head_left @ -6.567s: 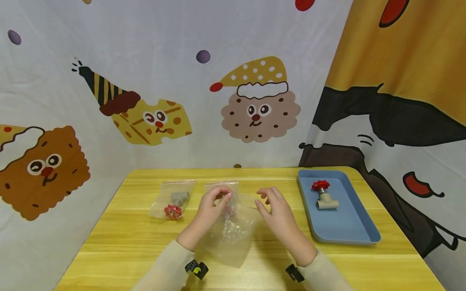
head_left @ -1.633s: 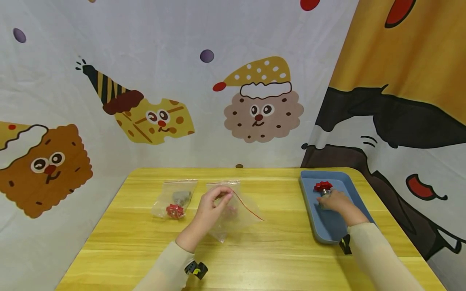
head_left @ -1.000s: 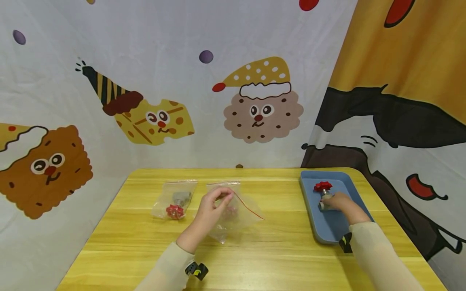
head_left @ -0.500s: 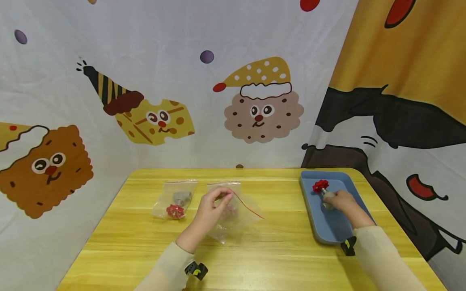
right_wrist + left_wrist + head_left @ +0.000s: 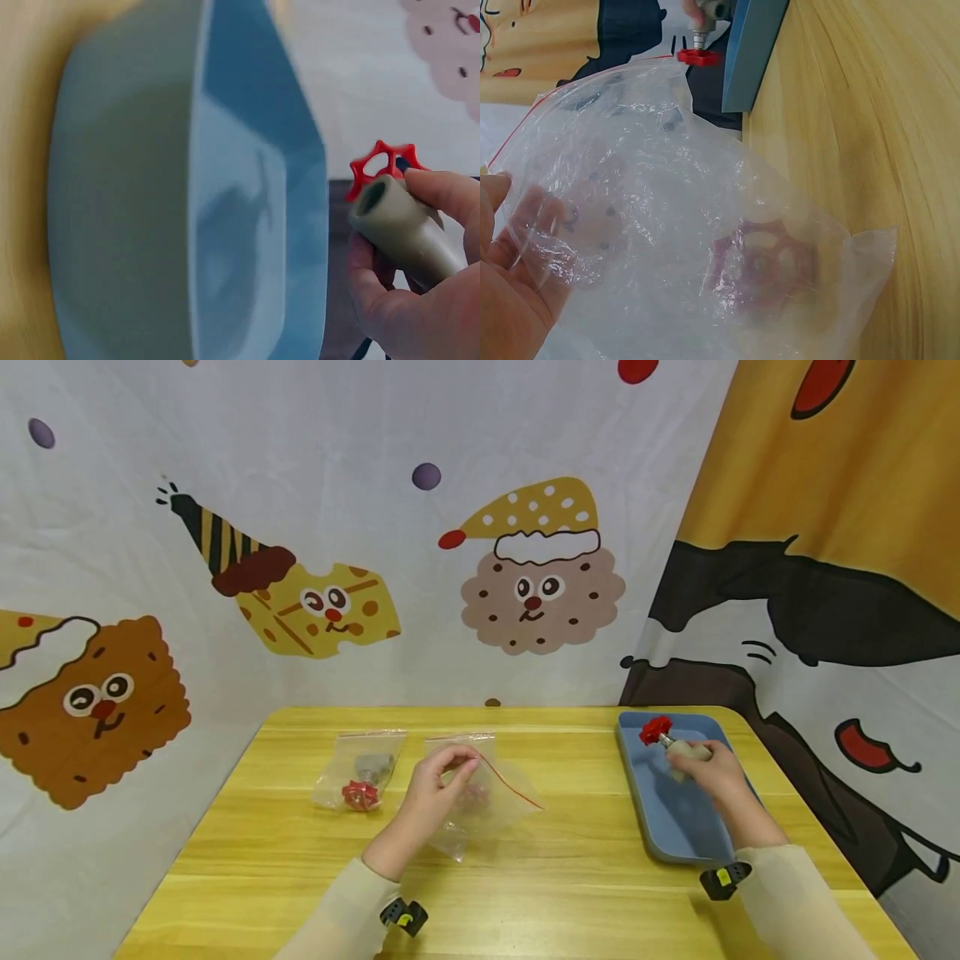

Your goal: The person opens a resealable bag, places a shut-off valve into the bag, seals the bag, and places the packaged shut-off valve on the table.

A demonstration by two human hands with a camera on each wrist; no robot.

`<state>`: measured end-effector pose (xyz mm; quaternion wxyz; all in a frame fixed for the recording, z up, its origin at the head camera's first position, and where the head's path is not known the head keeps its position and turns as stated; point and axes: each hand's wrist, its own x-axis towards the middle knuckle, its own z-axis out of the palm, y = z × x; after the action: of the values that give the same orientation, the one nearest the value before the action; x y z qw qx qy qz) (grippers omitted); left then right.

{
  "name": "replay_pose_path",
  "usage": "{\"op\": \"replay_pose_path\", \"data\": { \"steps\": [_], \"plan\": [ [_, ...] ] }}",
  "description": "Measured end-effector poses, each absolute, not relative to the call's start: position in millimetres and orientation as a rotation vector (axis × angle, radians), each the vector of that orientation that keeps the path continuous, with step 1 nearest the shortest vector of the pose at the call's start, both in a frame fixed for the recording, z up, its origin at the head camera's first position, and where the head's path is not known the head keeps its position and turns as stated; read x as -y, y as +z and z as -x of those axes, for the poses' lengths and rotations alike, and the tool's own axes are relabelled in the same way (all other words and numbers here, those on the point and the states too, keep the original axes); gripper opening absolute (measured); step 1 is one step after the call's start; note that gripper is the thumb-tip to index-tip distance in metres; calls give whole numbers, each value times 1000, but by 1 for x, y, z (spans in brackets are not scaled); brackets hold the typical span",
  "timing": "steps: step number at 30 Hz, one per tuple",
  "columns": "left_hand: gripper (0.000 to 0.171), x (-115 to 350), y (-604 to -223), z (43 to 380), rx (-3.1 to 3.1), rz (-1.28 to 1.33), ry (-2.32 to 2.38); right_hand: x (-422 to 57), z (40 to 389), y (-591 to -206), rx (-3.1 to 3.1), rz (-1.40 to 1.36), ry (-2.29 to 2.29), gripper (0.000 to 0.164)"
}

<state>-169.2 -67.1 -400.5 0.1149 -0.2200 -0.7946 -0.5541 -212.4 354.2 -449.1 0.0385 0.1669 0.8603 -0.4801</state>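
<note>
My right hand (image 5: 722, 774) grips a valve (image 5: 401, 225) by its beige pipe body, above the blue tray. The valve's red handwheel (image 5: 656, 730) points away to the upper left. My left hand (image 5: 437, 785) pinches the top edge of a clear zip bag (image 5: 645, 195), near its red zip line. The bag hangs over the table with its mouth toward the right. Through its film in the left wrist view a red handwheel (image 5: 761, 266) shows dimly; it belongs to something behind the bag.
The blue tray (image 5: 693, 835) stands at the table's right. On the left lies a clear zip bag (image 5: 330, 777) holding a grey valve with a red handwheel (image 5: 361, 795). Behind the held bag lies another zip bag (image 5: 480, 745). A printed curtain (image 5: 337, 510) hangs at the table's back.
My right hand went from the bag to the tray, took hold of the valve and lifted it off the tray floor. My left hand has stayed at the bag's edge.
</note>
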Motion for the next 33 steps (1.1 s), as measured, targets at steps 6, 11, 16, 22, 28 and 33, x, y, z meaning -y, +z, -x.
{"op": "replay_pose_path", "data": {
  "steps": [6,11,16,22,28,33],
  "plan": [
    [10,67,-400,170,2314,662,-1621,-342,206,-441,-2488,-497,-1823,71],
    [10,66,-401,170,2314,656,-1625,-332,197,-433,-2265,-430,-2119,41],
    [10,67,-402,170,2319,652,-1629,-321,190,-428,-2068,-317,-2287,41],
    [10,67,-402,170,2324,647,-1632,-308,184,-424,-1969,-228,-2358,33],
    [10,67,-403,170,2317,650,-1627,-297,182,-422,-1938,-224,-2340,41],
    [10,67,-403,170,2322,628,-1637,-289,178,-419,-2017,-258,-2239,49]
  ]
}}
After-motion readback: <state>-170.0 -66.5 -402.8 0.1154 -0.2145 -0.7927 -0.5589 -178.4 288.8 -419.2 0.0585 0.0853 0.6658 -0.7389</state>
